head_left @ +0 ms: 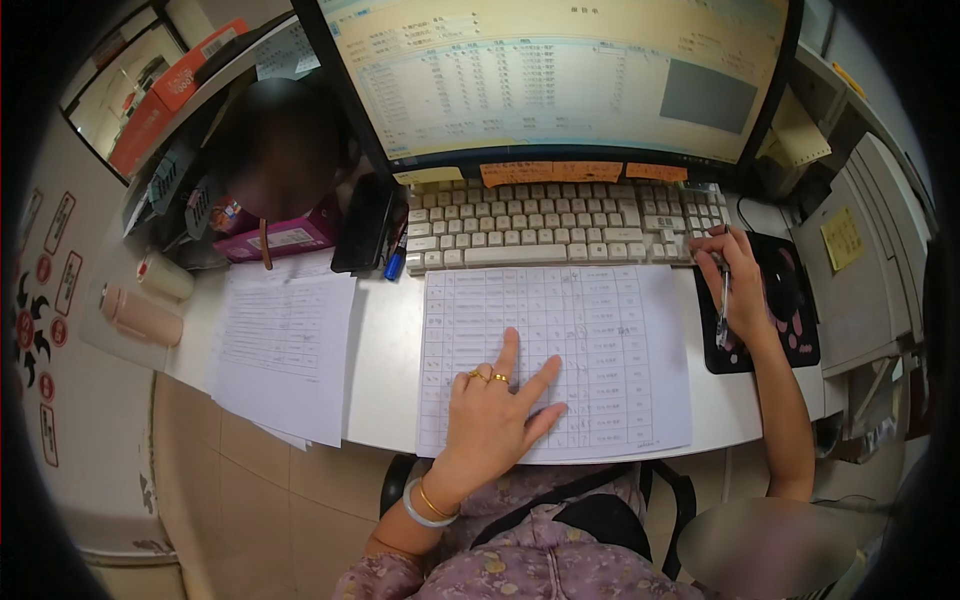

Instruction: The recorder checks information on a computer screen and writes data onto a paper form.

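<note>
My left hand [487,415] lies on a printed table sheet [664,400], its index finger pointing at a row and the other visible fingers spread. It wears rings, and a bracelet and bangle circle the wrist. In my right hand [743,278] a pen [723,310] is held, its shaft slanting down toward the desk edge. The fingertips of that hand are at the number pad on the right end of the beige keyboard [530,255]. Behind the keyboard stands a monitor [560,80] with a table of rows on its screen.
A black mouse pad [735,357] with a dark mouse [786,290] lies right of my hand, beside a pale printer-like machine [860,260]. To the left are stacked papers [285,350], a blue marker [396,258], a black phone-like object [362,225], a purple box [290,235] and a pink bottle [140,315].
</note>
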Available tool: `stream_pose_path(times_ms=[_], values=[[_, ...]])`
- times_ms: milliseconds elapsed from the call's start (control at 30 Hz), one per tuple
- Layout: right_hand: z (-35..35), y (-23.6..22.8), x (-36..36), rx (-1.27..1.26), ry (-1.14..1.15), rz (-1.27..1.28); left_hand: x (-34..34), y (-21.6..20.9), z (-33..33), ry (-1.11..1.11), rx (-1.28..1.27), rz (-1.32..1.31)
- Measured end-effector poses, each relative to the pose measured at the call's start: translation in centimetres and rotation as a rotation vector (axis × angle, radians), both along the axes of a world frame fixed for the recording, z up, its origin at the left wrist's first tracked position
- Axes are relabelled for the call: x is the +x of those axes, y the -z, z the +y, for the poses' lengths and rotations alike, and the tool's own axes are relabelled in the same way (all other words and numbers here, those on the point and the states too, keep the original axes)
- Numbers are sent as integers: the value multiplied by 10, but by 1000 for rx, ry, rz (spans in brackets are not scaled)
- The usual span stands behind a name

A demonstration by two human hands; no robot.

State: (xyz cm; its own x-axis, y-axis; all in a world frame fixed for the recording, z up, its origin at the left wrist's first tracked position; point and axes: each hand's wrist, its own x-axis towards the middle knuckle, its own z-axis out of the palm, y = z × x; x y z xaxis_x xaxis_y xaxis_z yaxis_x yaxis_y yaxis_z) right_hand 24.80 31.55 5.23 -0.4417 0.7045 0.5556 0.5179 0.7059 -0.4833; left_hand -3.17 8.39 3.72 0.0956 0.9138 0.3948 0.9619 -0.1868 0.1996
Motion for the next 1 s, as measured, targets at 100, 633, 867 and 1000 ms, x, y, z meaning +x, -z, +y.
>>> stream_pose_path(times_ms=[100,633,867,1000], values=[[1,-1,0,23,8,-26,-1,0,0,-2,-7,1],[2,-1,0,31,4,-8,-2,-1,1,6,-35,8],[2,-1,0,3,17,-17,-1,-2,2,-10,-35,18],[1,-2,-1,-25,13,5,-2,-4,1,-10,-38,1]])
